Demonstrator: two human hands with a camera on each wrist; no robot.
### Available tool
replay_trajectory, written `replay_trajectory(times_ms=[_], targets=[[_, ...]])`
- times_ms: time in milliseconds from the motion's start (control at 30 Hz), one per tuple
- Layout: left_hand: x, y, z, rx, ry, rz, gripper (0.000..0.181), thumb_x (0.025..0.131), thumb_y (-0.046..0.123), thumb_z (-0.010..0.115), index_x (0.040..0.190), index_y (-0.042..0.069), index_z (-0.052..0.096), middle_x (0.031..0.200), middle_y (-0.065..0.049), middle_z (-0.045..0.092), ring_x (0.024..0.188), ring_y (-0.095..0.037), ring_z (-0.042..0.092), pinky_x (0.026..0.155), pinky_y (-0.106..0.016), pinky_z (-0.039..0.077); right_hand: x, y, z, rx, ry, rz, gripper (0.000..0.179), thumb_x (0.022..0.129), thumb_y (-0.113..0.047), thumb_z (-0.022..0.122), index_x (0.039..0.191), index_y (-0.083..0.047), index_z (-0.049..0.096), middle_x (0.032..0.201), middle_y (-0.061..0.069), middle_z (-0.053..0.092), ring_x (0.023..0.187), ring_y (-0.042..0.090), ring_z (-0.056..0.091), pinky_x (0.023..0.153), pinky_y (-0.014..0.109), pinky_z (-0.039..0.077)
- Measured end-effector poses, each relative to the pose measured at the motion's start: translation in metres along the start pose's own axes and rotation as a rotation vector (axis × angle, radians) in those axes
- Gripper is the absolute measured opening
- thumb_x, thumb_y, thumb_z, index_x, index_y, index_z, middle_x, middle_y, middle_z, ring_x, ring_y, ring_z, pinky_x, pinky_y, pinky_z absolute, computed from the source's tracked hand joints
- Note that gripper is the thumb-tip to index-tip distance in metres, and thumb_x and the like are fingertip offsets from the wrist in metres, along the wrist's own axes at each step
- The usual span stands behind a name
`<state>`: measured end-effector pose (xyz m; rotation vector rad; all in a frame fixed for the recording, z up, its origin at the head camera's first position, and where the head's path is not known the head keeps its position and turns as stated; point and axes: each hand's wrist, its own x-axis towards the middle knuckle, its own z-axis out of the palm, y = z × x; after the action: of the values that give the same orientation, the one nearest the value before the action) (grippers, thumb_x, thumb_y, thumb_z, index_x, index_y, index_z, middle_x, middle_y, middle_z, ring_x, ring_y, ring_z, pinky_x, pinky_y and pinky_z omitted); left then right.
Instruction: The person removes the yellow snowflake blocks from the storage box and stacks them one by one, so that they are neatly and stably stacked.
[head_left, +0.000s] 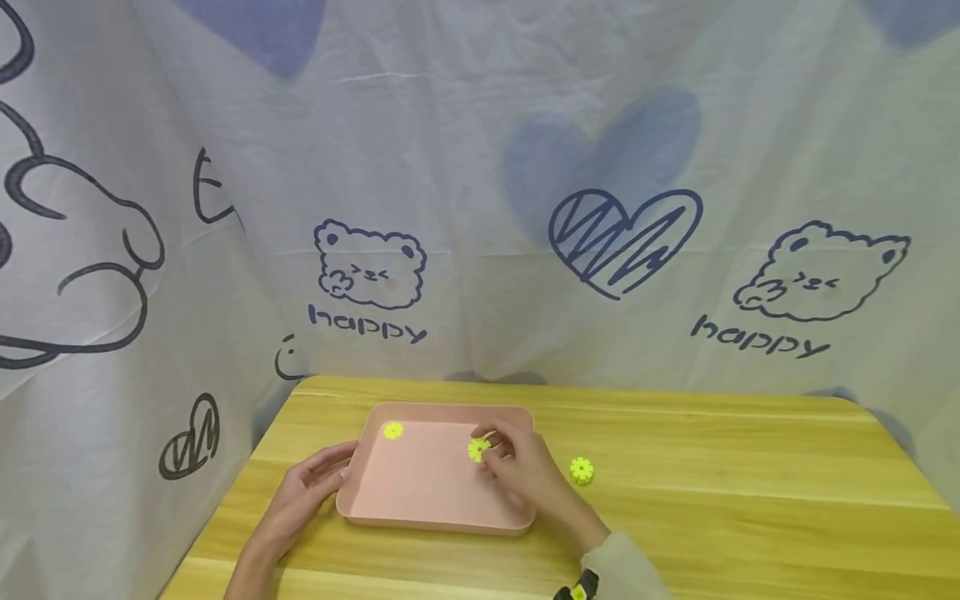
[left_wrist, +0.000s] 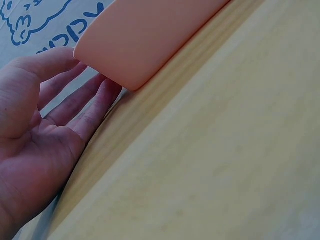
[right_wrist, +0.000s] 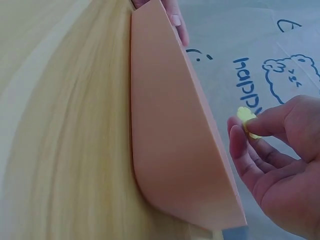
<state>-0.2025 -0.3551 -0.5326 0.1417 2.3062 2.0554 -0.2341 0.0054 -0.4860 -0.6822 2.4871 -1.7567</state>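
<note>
A pink tray [head_left: 420,527] lies on the wooden table. Against its left side rests my left hand [head_left: 303,492], fingers fairly straight and touching the outer wall; the left wrist view shows these fingertips at the tray's corner [left_wrist: 120,50]. My right hand [head_left: 521,467] is over the tray's right part and pinches a yellow notched disc [head_left: 478,450] between thumb and fingers. In the right wrist view this disc [right_wrist: 246,120] is held above the rim. Another yellow notched disc [head_left: 393,431] lies inside the tray at the far left corner.
Right of the tray, on the table [head_left: 735,500], sits a yellow notched disc [head_left: 581,470], perhaps stacked on others. A white cloth [head_left: 480,333] printed with hearts and bears hangs behind the table and along its left side.
</note>
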Motion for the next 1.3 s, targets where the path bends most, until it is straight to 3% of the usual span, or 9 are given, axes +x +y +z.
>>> replay_trajectory(times_ms=[267,533,833,1000,1167,1300], targets=[[-0.002,0.000,-0.001,0.002,0.007,-0.006,0.050,0.103,0.015,0.064,0.147,-0.004,0.049,0.150,-0.022,0.051,0.124,-0.006,0.060,0.102,-0.022,0.050,-0.019,0.004,-0.015,0.010,0.045,0.017,0.028,0.090,0.010,0.061,0.112,-0.006,0.069,0.093,0.006,0.071,0.084,0.022,0.069,0.070,0.025,0.060],[-0.001,0.002,-0.001,0.015,0.021,-0.023,0.051,0.103,0.018,0.065,0.148,-0.002,0.050,0.151,-0.021,0.051,0.124,-0.005,0.059,0.102,-0.020,0.049,-0.033,0.003,-0.034,0.100,0.066,0.045,0.025,0.095,0.009,0.060,0.117,-0.001,0.066,0.095,0.011,0.070,0.081,0.035,0.071,0.068,0.034,0.063],[0.001,0.001,-0.001,0.018,0.015,-0.023,0.050,0.103,0.018,0.065,0.147,-0.001,0.051,0.151,-0.020,0.051,0.125,-0.005,0.059,0.103,-0.020,0.048,-0.047,0.010,-0.055,0.112,0.070,0.070,0.025,0.096,0.008,0.062,0.118,-0.003,0.066,0.097,0.017,0.068,0.080,0.030,0.073,0.070,0.042,0.063],[0.001,0.000,0.000,0.022,0.022,-0.024,0.051,0.102,0.019,0.066,0.147,-0.001,0.051,0.150,-0.019,0.052,0.125,-0.005,0.059,0.103,-0.020,0.049,-0.053,0.015,-0.063,0.101,0.072,0.062,0.028,0.093,0.008,0.065,0.120,0.001,0.067,0.105,0.018,0.068,0.085,0.031,0.073,0.072,0.036,0.063],[0.000,0.000,0.000,0.018,0.022,-0.021,0.051,0.103,0.018,0.066,0.147,-0.001,0.051,0.150,-0.019,0.052,0.124,-0.005,0.059,0.102,-0.020,0.049,-0.057,0.021,-0.073,0.133,0.075,0.061,0.035,0.091,0.004,0.072,0.125,0.003,0.066,0.120,0.021,0.068,0.089,0.020,0.071,0.077,0.027,0.061],[0.000,0.002,0.001,0.016,0.015,-0.016,0.051,0.103,0.018,0.064,0.148,-0.003,0.049,0.151,-0.022,0.050,0.124,-0.004,0.059,0.102,-0.019,0.048,-0.059,0.021,-0.080,0.145,0.093,0.105,0.040,0.088,0.001,0.077,0.127,0.002,0.066,0.121,0.018,0.069,0.095,0.020,0.070,0.083,0.026,0.060]])
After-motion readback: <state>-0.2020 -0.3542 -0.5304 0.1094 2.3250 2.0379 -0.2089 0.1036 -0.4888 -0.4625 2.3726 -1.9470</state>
